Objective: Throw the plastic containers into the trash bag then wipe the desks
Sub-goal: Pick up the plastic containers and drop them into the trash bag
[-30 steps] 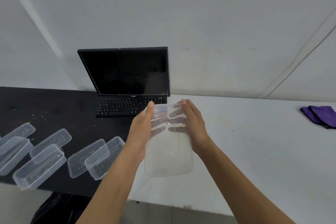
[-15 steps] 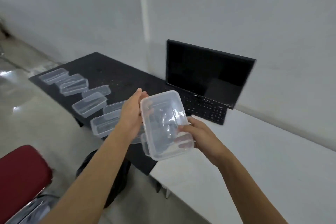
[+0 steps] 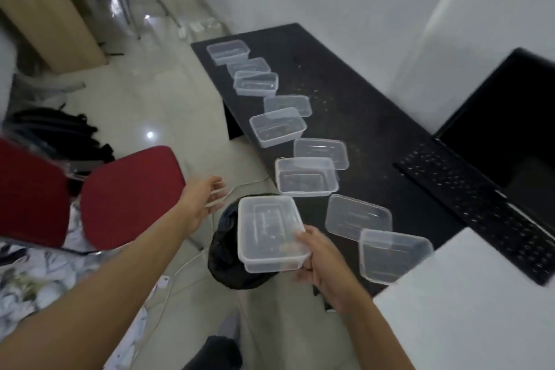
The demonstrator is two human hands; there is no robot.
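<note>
Now released by the left hand (image 3: 201, 201), which hangs open-fingered, the clear plastic container (image 3: 267, 231) sits gripped in the right hand (image 3: 322, 261) alone above the black trash bag (image 3: 228, 261), apparently ready to drop

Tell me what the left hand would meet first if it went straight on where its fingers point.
The left hand would probably first meet the clear container on the black desk; depth is unclear.
</note>
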